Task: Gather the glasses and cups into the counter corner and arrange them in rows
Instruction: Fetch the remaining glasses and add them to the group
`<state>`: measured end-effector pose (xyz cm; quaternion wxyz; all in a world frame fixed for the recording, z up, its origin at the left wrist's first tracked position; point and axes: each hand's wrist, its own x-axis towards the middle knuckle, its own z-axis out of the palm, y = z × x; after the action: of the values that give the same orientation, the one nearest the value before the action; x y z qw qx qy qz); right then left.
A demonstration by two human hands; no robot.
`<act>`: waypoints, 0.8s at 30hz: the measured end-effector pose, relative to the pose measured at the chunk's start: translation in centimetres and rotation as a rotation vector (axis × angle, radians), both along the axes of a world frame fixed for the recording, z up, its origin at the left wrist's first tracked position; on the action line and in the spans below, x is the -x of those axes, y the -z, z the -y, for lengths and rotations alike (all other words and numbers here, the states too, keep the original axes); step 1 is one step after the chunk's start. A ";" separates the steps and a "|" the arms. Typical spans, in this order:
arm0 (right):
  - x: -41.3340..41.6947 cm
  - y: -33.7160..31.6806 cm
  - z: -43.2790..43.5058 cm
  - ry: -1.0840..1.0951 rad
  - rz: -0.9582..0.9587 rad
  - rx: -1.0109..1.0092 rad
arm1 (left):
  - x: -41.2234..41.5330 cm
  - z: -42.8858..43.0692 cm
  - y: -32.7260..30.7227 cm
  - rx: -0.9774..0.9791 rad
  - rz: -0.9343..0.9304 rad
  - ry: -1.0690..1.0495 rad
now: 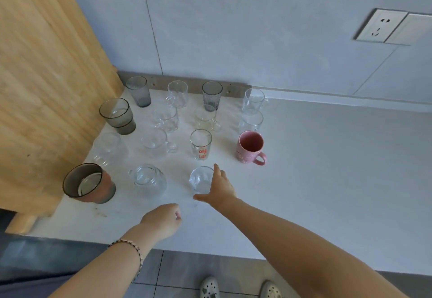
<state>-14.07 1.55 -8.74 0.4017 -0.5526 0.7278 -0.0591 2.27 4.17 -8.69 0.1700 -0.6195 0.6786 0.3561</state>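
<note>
Head view: the right hand (pixel 221 190) sets a straight, spread thumb and forefinger against a clear round glass tumbler (pixel 200 179) on the white counter (pixel 327 169). A pink ceramic mug (pixel 249 148) stands at its 2 o'clock. The left hand (pixel 163 218), curled and empty, is at its 7 o'clock.

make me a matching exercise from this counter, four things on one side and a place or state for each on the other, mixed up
Things
1. pink mug
2. brown tumbler
3. front clear glass
4. left hand

Place or state
a. fingers curled, holding nothing
b. front left, beside the wooden panel
c. between the spread thumb and forefinger of the right hand
d. to the right of the glass with red print

Pairs: 1-d, 2-b, 3-c, 4-a
</note>
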 end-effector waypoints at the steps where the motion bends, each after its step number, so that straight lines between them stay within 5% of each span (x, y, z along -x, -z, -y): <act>1: 0.7 -0.2 -0.2 -0.019 0.002 -0.009 | 0.9 0.2 -0.1 0.001 0.000 0.024; 11: 19.8 -2.3 -7.0 0.120 -0.103 -0.146 | 16.1 2.3 -2.5 0.052 -0.026 0.341; 24: 57.2 -3.2 -25.0 0.582 -0.238 -0.242 | 52.4 -4.5 -3.0 0.063 -0.088 0.663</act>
<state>-71.23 26.52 -5.59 0.3426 -0.2730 0.8987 -0.0196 -50.12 8.68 -5.71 0.2278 -0.3538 0.8606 0.2867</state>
